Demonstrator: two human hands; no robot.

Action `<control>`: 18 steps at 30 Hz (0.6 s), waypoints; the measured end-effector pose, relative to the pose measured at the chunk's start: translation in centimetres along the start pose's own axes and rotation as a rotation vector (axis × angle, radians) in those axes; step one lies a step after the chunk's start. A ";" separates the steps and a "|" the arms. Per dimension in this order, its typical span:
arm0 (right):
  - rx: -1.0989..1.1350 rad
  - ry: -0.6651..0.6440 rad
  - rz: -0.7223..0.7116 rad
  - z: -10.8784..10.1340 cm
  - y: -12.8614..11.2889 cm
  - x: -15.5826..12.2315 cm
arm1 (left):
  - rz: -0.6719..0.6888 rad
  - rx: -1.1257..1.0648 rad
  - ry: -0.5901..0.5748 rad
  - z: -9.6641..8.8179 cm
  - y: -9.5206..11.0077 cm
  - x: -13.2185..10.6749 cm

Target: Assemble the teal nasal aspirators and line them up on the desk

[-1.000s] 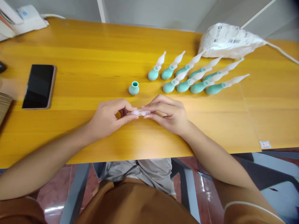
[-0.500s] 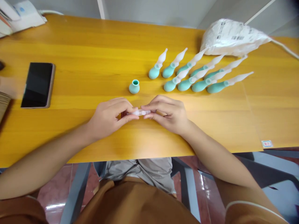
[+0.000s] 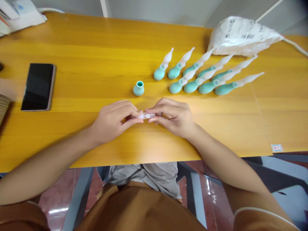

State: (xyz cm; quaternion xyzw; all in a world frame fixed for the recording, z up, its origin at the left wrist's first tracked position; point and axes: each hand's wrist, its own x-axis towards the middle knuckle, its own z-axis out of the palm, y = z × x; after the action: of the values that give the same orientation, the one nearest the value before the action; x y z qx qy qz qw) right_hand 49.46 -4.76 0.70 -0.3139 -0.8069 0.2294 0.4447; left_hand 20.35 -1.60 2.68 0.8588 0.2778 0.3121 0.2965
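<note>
My left hand [image 3: 112, 120] and my right hand [image 3: 174, 116] meet over the near middle of the yellow wooden table [image 3: 96, 48]. Both pinch a small translucent white plastic piece [image 3: 145, 115] between fingertips; most of it is hidden by the fingers. A single teal rubber bulb [image 3: 138, 88] stands upright just beyond my hands, opening facing up. To its right lie two rows of several assembled teal bulbs with white tapered tips [image 3: 204, 75], tips pointing away to the right.
A black phone [image 3: 38, 86] lies face up at the left. A crumpled white plastic bag [image 3: 242, 36] sits at the far right corner. White devices [image 3: 19, 14] stand at the far left. A small sticker [image 3: 276, 148] is near the right front edge.
My hands stay in place with only small finger movement on the white piece. The camera has tilted slightly, shifting the scene.
</note>
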 end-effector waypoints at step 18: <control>0.075 0.004 0.113 0.7 0.2 -0.3 | 0.095 0.040 -0.030 0.0 -0.6 0.1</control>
State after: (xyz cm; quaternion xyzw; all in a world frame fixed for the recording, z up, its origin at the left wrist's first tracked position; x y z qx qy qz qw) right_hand 49.08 -4.95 0.07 -0.3425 -0.7779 0.2833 0.4441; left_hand 20.23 -1.08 2.35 0.8813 0.2385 0.3074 0.2681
